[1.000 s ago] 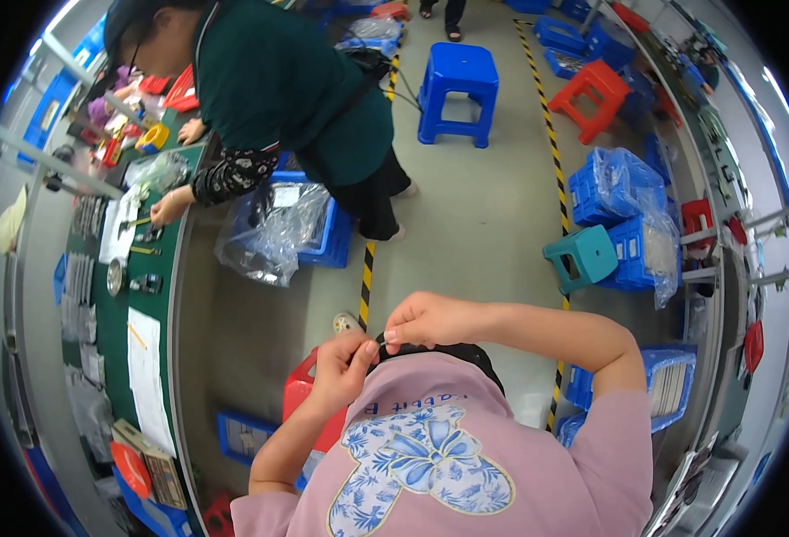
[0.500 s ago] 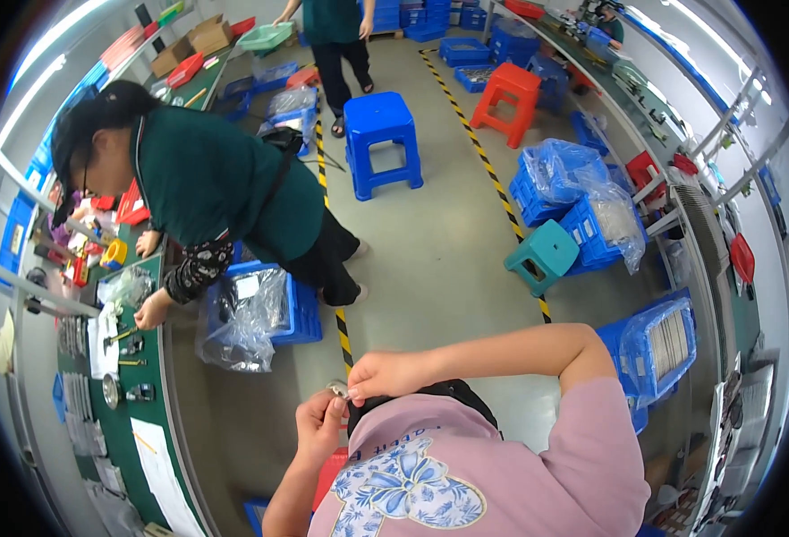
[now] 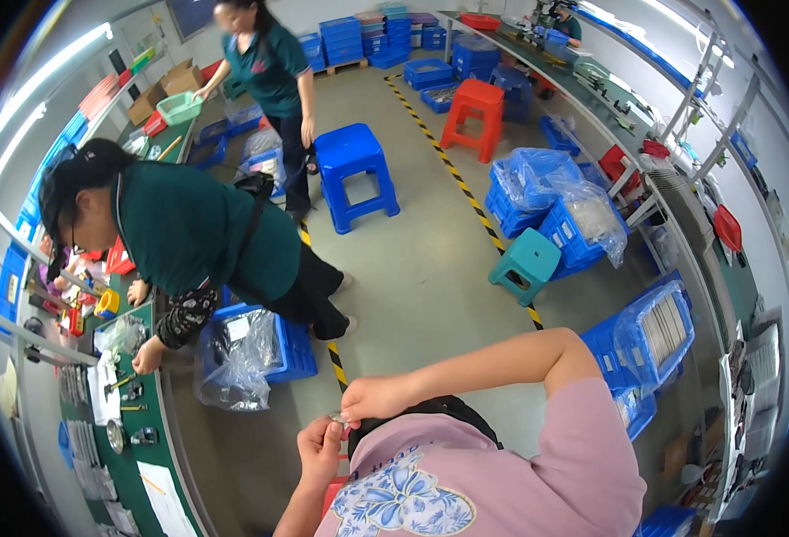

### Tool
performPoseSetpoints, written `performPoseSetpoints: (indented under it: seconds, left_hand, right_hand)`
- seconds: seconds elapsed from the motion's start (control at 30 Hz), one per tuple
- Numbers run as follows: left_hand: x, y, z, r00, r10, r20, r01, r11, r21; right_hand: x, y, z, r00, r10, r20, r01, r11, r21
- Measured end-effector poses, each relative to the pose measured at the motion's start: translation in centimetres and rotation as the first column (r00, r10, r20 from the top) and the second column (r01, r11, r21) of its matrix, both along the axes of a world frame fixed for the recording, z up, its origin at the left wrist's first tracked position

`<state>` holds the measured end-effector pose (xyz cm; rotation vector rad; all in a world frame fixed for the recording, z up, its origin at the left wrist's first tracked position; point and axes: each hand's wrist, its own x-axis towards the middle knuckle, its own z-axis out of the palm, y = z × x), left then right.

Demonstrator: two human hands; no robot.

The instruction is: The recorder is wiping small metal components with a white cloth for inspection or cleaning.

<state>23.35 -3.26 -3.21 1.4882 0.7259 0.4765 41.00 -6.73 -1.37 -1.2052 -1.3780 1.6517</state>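
Note:
In front of my body, close to the pink shirt, my left hand (image 3: 321,447) and my right hand (image 3: 375,399) meet. Between their fingertips is a small shiny metal part (image 3: 337,417), mostly covered, so its exact kind cannot be made out. My left hand pinches it from below with the thumb up. From the right, my other hand closes thumb and fingers on the same piece. Both hands are held above the floor, away from the green bench (image 3: 150,430) on the left.
A co-worker in green leans over that bench, one hand (image 3: 148,355) above tools and papers. Another person stands farther back beside a pale green basket (image 3: 180,107). Blue (image 3: 356,170), red (image 3: 474,116) and teal (image 3: 526,265) stools stand about. Blue crates (image 3: 294,345) line both sides.
My view has shifted slightly. The person at the back has come nearer with the basket. At the bench, the co-worker's hand has let go of a small tool. My hands keep their pinch.

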Motion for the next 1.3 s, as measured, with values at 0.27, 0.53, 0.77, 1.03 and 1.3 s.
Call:
performPoseSetpoints:
  seconds: [0.27, 0.53, 0.77, 1.03, 1.3]
  left_hand:
    - [1.0, 0.1, 1.0, 0.983, 0.077, 0.165, 0.029, 0.828, -0.559]
    - [2.4, 0.6, 0.4, 0.998, -0.056, 0.034, 0.055, 0.998, 0.038]
    - [2.6, 0.5, 0.9, 0.985, -0.027, 0.17, 0.125, 0.795, -0.594]
    - [2.3, -0.3, 1.2, 0.985, 0.049, 0.168, 0.087, 0.696, -0.712]
    - [4.0, -0.8, 3.0, 0.99, -0.009, 0.139, -0.009, 0.992, 0.126]
  right_hand:
    - [0.8, -1.2, 1.0, 0.657, -0.344, 0.671, -0.366, 0.632, 0.683]
    - [2.4, -1.0, -1.3, 0.999, -0.015, 0.044, 0.009, 0.993, 0.117]
    - [2.6, -2.0, -0.1, 0.722, -0.396, 0.567, -0.28, 0.582, 0.764]
    - [3.0, -1.8, 1.8, 0.629, -0.441, 0.64, -0.478, 0.429, 0.766]
    - [3.7, -1.6, 4.4, 0.923, -0.089, 0.374, -0.039, 0.946, 0.321]
